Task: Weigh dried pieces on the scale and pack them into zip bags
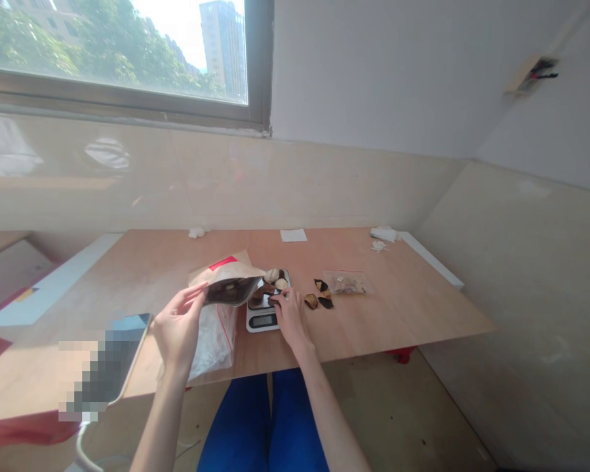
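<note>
My blue-trousered knees point(263, 426) are right under the plywood table point(388, 314), lol. The left hand point(178, 326) has its fingers partly open, holding a tilted paper pouch point(230, 289) beside a digital kitchen scale point(264, 319) piled with dried brown pieces point(270, 285). The right hand point(291, 320) curls at the scale's edge, but I can't tell if it's gripping anything. Loose dark pieces point(319, 295) lie just right of the scale, near a small clear bag point(347, 283).
</note>
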